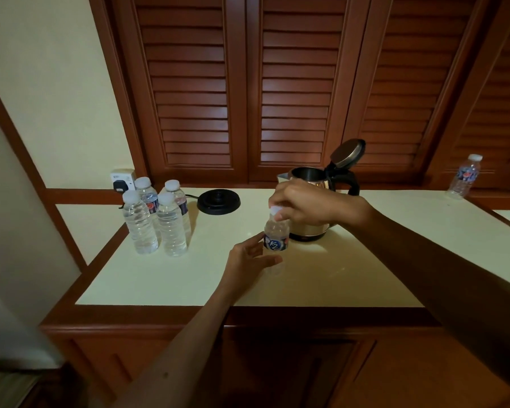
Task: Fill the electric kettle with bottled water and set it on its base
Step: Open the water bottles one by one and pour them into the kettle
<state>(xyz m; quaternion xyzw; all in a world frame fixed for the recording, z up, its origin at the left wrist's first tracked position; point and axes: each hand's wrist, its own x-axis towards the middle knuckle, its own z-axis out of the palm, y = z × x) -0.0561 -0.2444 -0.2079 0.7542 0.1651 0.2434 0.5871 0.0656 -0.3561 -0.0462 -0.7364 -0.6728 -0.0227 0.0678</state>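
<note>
Left hand (249, 254) grips bottle (276, 238) body; right hand (304, 203) pinches cap (275, 210).

Cream counter (351, 269), wood-edged: four capped bottles (156, 219) at nine o'clock, black kettle base (218, 201) beside them, open kettle (315, 207) centre, lone bottle (464, 176) at two o'clock.

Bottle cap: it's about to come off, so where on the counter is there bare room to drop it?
Bare counter lies along the front edge, left of the left hand, and right of the kettle toward the lone bottle. It is crowded at the back left: four bottles and the base.
</note>
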